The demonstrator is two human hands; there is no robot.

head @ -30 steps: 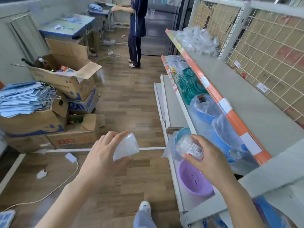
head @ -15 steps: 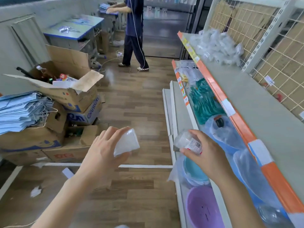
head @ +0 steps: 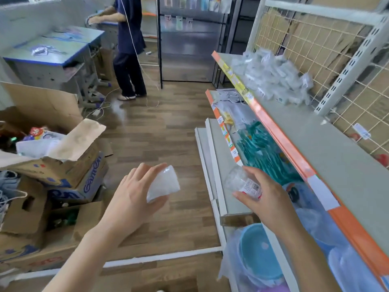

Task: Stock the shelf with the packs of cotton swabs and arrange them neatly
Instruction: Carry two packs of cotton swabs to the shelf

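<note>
My left hand (head: 134, 199) grips a clear pack of cotton swabs (head: 163, 184) over the wooden floor. My right hand (head: 267, 201) holds a second pack of swabs (head: 242, 183) with a printed label, beside the lower shelves. A heap of the same clear packs (head: 271, 77) lies at the far end of the grey top shelf (head: 328, 157), which has an orange front strip and runs along the right. Between the heap and my hands the top shelf's surface is bare.
Lower shelves carry teal items (head: 261, 148) and bagged blue basins (head: 259, 251). Open cardboard boxes (head: 54, 163) are stacked on the left. A person in dark clothes (head: 128, 51) stands by a blue desk (head: 50, 53) ahead. Cables lie on the floor.
The view has lifted and moved forward along the aisle, so the heap of packs looks nearer. Both hands keep hold of their packs and have risen slightly.
</note>
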